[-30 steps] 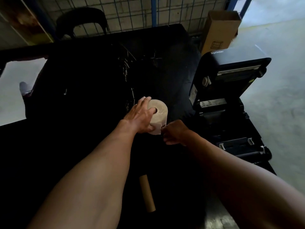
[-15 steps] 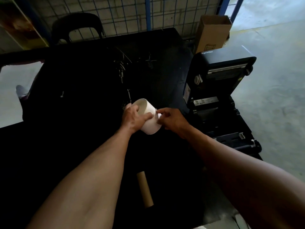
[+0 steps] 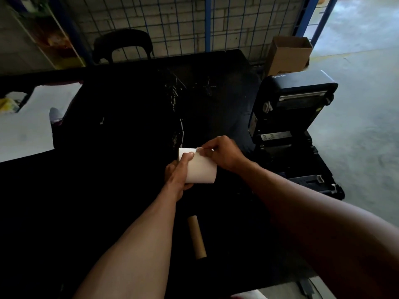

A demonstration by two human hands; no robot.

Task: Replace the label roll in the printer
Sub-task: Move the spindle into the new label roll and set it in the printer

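Note:
A white label roll is held above the black table in the middle of the view. My left hand grips it from the left side, thumb on top. My right hand pinches the roll's far upper edge with its fingertips. To the right stands the black label printer with its lid raised and its roll bay exposed. An empty brown cardboard core lies on the table between my forearms.
A cardboard box sits on the floor behind the printer. A dark chair stands beyond the table's far edge, in front of a wire mesh fence. Concrete floor lies to the right of the table.
The roll has been lifted off the table and turned on its side in my left hand. My right hand has moved from beside the roll up to its far edge.

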